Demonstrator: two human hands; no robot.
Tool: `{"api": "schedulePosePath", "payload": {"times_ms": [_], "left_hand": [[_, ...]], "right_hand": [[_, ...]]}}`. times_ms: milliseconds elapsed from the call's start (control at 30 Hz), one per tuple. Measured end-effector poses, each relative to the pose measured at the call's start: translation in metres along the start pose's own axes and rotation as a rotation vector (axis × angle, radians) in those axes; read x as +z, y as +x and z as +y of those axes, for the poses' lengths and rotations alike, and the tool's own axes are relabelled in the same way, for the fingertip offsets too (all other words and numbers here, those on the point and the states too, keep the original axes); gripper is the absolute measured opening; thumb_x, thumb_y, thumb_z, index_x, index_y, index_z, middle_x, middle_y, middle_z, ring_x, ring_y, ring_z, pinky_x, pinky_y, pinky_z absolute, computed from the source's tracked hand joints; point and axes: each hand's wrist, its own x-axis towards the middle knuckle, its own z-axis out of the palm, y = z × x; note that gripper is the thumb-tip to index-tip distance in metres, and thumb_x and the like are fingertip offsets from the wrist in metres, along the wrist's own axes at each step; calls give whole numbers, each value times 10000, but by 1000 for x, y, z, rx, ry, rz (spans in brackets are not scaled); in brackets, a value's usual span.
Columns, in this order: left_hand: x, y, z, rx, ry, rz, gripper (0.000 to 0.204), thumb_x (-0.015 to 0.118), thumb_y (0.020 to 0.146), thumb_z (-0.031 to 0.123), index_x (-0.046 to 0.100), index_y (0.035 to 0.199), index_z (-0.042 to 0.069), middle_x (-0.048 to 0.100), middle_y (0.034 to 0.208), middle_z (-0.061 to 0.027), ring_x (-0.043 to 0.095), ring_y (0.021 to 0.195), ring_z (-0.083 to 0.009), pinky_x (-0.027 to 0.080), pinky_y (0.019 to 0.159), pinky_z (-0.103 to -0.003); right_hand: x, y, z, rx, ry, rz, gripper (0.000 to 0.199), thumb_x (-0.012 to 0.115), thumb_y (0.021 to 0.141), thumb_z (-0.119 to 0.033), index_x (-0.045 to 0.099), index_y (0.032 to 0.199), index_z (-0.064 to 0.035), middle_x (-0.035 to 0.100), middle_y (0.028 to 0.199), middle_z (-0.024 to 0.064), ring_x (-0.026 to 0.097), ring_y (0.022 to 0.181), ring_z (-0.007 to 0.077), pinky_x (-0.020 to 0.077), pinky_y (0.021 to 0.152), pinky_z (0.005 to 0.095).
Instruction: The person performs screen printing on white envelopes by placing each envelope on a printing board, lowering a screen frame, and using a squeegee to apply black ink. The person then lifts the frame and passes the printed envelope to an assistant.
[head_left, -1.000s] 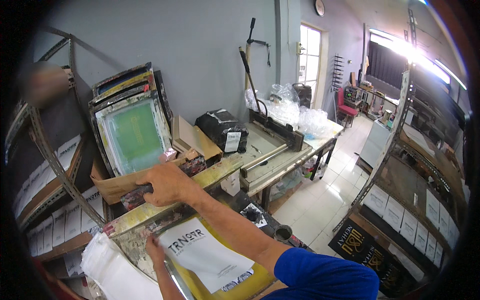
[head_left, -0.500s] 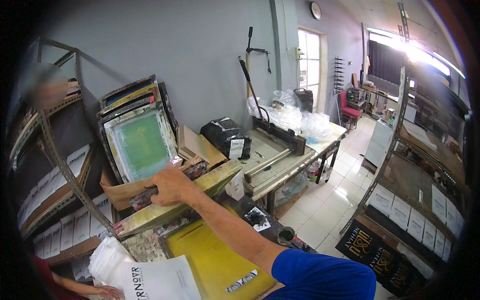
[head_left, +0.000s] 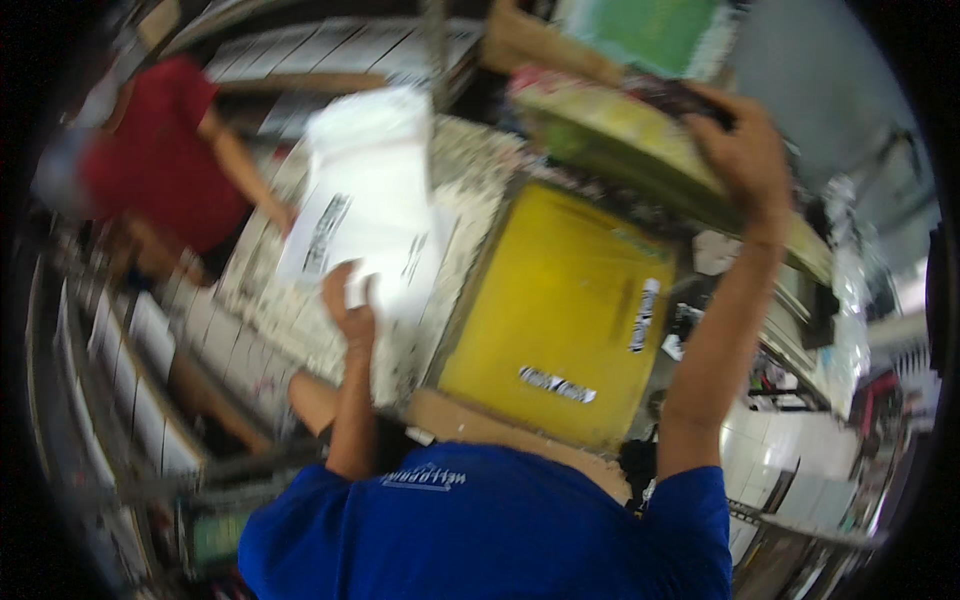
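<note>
Along the far edge of the worktop (head_left: 262, 290), the right hand (head_left: 748, 155) is gripping a stained frame (head_left: 620, 140); white sheets (head_left: 378, 195) are lying left of a yellow panel (head_left: 555, 310), beneath the left hand (head_left: 350, 315), fingers parted, contact unclear.

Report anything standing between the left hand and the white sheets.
Nothing visible. The left hand overlaps the white sheets in this view, though blur hides whether it touches; a co-worker's hand is at their left edge, off that path.
</note>
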Motion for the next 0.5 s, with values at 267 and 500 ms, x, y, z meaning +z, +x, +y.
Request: {"api": "schedulePosePath", "payload": {"times_ms": [267,500], "left_hand": [[26,-36,69,-102,81,-333,317,779,835,191,736,1136,105,674,1118,-62,588,1067,-295,419,887,-413],[57,-66,13,-424,56,-363,134,825,788,195,796,837,74,680,1069,-78,629,913,-244,500,749,-411]], "right_hand": [[-10,12,22,3,318,-111,461,652,930,-273,668,1325,-37,735,1106,118,671,963,148,492,926,291],[-8,19,22,-148,143,-43,450,676,894,-274,688,1311,-106,741,980,135,694,827,190,520,834,312]]}}
